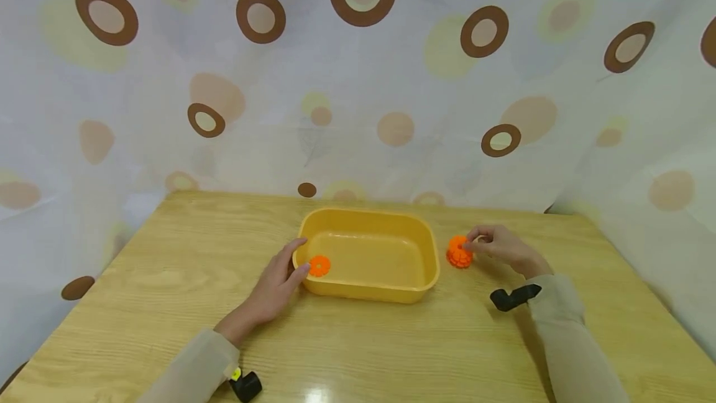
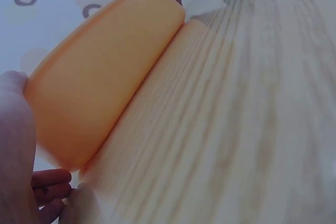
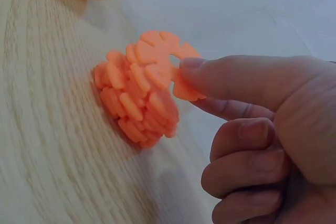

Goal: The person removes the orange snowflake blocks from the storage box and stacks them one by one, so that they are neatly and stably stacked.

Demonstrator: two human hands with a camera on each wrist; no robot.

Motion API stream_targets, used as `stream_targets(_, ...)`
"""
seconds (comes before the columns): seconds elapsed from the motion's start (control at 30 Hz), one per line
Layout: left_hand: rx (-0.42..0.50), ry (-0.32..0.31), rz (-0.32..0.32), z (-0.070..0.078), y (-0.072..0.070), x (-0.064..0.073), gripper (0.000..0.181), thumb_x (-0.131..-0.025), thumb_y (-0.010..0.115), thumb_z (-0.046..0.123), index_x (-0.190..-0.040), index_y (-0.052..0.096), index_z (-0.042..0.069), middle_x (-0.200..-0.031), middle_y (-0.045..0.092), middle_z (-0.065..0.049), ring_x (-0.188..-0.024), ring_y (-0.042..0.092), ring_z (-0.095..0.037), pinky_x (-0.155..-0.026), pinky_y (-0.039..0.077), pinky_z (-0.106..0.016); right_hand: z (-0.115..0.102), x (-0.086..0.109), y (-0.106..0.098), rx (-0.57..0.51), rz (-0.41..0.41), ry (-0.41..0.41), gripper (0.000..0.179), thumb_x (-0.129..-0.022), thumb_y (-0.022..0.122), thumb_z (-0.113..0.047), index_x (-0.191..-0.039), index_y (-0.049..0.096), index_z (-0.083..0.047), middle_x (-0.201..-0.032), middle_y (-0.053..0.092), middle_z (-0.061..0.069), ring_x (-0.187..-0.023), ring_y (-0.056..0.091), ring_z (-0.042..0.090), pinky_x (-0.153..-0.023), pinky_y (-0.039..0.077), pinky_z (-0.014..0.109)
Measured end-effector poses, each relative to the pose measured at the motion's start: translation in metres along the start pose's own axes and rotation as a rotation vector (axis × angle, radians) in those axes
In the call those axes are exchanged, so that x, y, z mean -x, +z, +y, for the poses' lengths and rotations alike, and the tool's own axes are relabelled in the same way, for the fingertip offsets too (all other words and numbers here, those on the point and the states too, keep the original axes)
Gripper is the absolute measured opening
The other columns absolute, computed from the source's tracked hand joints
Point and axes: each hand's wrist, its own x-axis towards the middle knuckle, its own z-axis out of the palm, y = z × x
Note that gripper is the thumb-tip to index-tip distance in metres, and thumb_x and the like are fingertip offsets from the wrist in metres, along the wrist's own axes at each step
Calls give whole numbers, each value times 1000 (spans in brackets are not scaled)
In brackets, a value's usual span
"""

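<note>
Between thumb and index finger, my right hand pinches an orange snowflake building disc by its edge. The disc is tilted at the top of a stack of matching orange discs on the table; the other fingers curl into the palm. A yellow plastic basin stands to the left of the stack. My left hand grips its left end, thumb at the near rim and fingers around the outer wall. One orange disc lies inside the basin, near the left thumb.
The wooden table carries the basin and the stack. A white curtain with brown and beige spots hangs behind it and at both sides. Black devices are strapped to the left wrist and the right wrist.
</note>
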Motion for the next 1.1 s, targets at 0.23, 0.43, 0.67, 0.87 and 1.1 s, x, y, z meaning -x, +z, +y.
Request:
stream_targets(0.23,13,0,-4,0,2,0,49,-101,50,22,-145,35,6,-137,46,-24,-112,48,-32,-96,40,-50,0,4,-3,-15,-20,-4,25,-90,67,-19,-102,60,3,-66,49,2,-60,41,15,-62,36,28)
stream_targets(0.43,-10,-21,-7,0,1,0,48,-100,50,22,-144,36,8,-99,49,-10,-88,42,-20,-79,35,-34,2,3,-4,-9,-61,23,30,-91,66,-20,-109,59,3,-66,50,2,-57,38,11,-58,36,25)
stream_targets(0.67,9,-29,-11,-1,0,3,48,-101,49,23,-145,35,9,-129,50,-20,-107,47,-29,-93,39,-46,2,0,-1,1,-72,55,33,-94,62,-24,-113,56,2,-74,55,4,-62,41,13,-58,34,25)
stream_targets(0.87,3,-37,-6,-2,-2,5,48,-101,49,23,-144,36,8,-120,53,-16,-98,46,-24,-87,40,-39,1,-2,4,31,-21,22,35,-98,57,-27,-114,57,3,-102,61,14,-80,50,19,-67,40,28)
stream_targets(1.1,36,10,-20,-2,0,2,49,-101,49,20,-144,35,2,-126,54,-20,-102,51,-23,-90,44,-37,-5,-1,6,-3,141,-51,40,-102,49,-26,-121,53,9,-80,49,8,-74,40,15,-65,34,30)
